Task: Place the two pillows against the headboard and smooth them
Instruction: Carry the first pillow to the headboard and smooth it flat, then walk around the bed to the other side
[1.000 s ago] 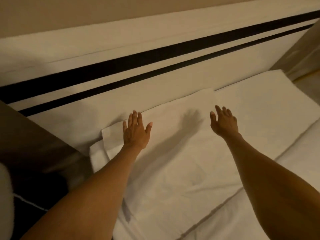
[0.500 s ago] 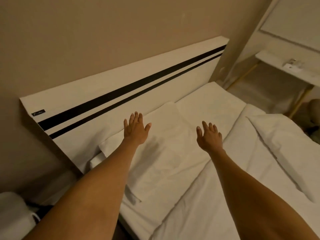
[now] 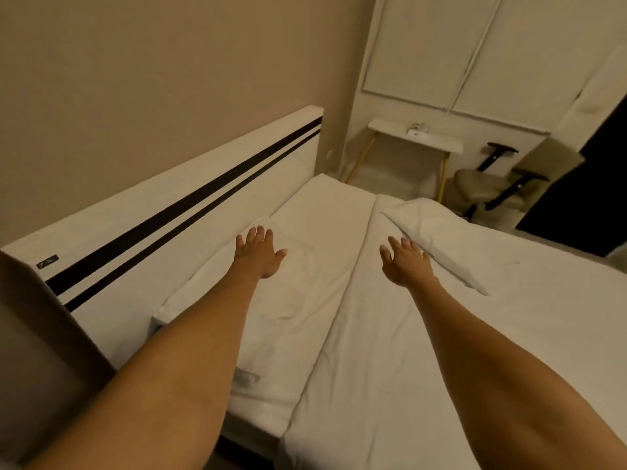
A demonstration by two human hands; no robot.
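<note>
A flat white pillow (image 3: 288,300) lies on the bed beside the white headboard (image 3: 190,184) with two black stripes. My left hand (image 3: 259,252) hovers over the pillow's far end, fingers spread, holding nothing. A second white pillow (image 3: 437,242) lies further right on the duvet, away from the headboard. My right hand (image 3: 405,264) is open above the duvet, fingertips near that pillow's left edge.
A white duvet (image 3: 424,351) covers most of the bed. Bare mattress sheet (image 3: 325,205) shows at the far end by the headboard. Beyond the bed stand a small white shelf table (image 3: 417,139), a chair (image 3: 488,191) and wardrobe doors (image 3: 475,52).
My view has lifted and swung right, revealing the second pillow and the room beyond. My right hand has left the first pillow and moved right over the duvet. My left hand stays over the first pillow.
</note>
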